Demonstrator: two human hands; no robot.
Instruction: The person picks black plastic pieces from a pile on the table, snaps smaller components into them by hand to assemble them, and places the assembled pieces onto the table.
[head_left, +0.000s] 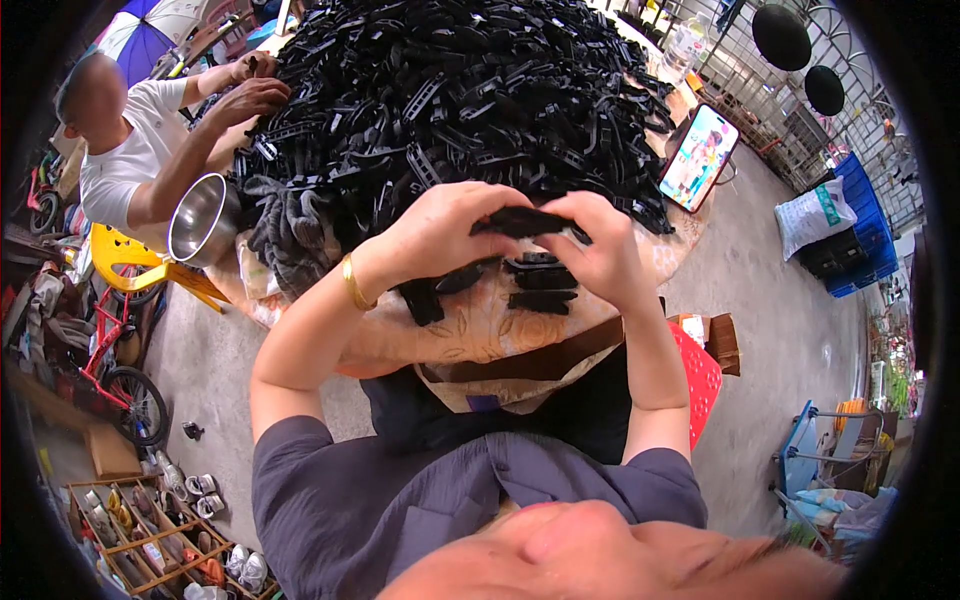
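My left hand (455,228), with a gold bracelet at its wrist, and my right hand (602,242) are closed on the two ends of one elongated black plastic part (520,222). They hold it above the near edge of the table. Beyond them rises a big heap of similar black parts (450,110), some with slotted frames. Below my hands, several black pieces (542,298) lie side by side on the patterned tablecloth (470,335). My fingers cover both ends of the held part, so its exact kind cannot be made out.
Across the left side, a person in a white shirt (135,150) reaches into the heap. A steel bowl (203,220) and dark grey gloves (290,235) lie at the table's left. A lit phone (698,158) leans at the right. An open paper bag (520,385) sits against my lap.
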